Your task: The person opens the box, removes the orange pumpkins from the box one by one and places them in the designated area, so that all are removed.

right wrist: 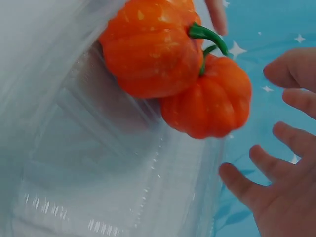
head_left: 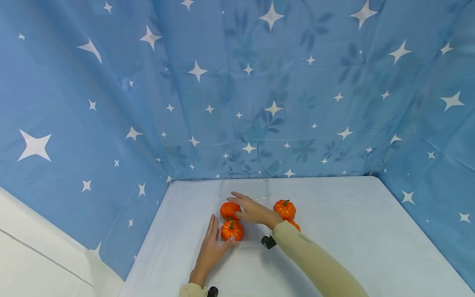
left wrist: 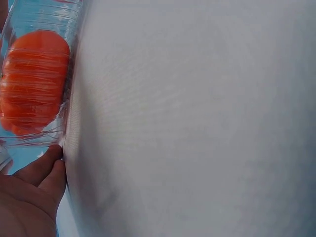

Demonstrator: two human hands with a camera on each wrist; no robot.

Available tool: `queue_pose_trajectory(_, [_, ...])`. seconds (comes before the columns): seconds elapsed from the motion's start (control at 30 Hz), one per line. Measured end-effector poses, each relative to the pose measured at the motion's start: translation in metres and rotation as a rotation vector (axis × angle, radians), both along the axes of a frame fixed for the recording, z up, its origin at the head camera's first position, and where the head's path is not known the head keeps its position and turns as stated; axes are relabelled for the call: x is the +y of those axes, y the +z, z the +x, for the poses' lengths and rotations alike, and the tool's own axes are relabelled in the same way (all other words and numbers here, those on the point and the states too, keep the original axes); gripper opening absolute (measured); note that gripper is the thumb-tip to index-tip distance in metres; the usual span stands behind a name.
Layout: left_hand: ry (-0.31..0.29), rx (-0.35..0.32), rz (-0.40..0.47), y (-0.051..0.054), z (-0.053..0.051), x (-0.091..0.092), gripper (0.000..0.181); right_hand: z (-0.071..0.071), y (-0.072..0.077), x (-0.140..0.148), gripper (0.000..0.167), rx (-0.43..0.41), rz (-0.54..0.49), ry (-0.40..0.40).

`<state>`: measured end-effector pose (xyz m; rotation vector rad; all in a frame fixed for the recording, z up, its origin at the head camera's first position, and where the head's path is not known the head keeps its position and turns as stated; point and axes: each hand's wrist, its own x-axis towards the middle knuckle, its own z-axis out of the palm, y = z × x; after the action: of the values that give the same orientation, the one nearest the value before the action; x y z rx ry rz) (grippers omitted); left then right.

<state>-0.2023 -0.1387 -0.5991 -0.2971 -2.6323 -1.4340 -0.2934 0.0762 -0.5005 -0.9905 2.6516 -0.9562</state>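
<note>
A clear plastic clamshell box (head_left: 255, 233) lies with its lid (head_left: 245, 188) folded back. Along its left side stand two small orange pumpkins with green stems, a far pumpkin (head_left: 229, 210) and a near pumpkin (head_left: 231, 231). My left hand (head_left: 212, 249) lies against the box's left side, fingers straight, thumb by the near corner. In the left wrist view, fingertips touch the ribbed box wall (left wrist: 47, 12). My right hand (head_left: 256, 211) hovers over the box beside the far pumpkin. The right wrist view shows its fingers (right wrist: 281, 170) spread, apart from the pumpkins.
Right of the box, another pumpkin (head_left: 284, 209) sits on the white table (head_left: 341, 231), with a second pumpkin (head_left: 295, 225) partly hidden behind my right sleeve (head_left: 311, 255). A blue star-patterned curtain (head_left: 237, 90) hangs behind the table and at its sides.
</note>
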Motion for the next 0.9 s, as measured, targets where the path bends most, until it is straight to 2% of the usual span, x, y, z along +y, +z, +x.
queue_pose_trajectory(0.17, [-0.007, -0.005, 0.014, 0.0, 0.0, 0.001, 0.105, -0.002, -0.009, -0.011, 0.051, 0.013, 0.047, 0.032])
queue_pose_trajectory(0.3, [-0.01, -0.009, 0.014, -0.001, 0.0, 0.002, 0.105, 0.0, -0.016, -0.016, 0.056, 0.026, 0.052, 0.048])
queue_pose_trajectory(0.5, [-0.001, -0.011, 0.011, -0.003, 0.001, 0.002, 0.106, 0.002, -0.024, -0.018, 0.063, 0.076, 0.055, 0.01])
queue_pose_trajectory(0.67, [0.001, 0.0, -0.005, -0.003, 0.0, 0.001, 0.106, 0.002, -0.027, -0.017, 0.067, 0.108, 0.014, -0.022])
queue_pose_trajectory(0.9, [0.001, -0.001, -0.002, 0.0, 0.0, 0.0, 0.105, 0.001, -0.022, -0.016, 0.063, 0.143, -0.02, -0.054])
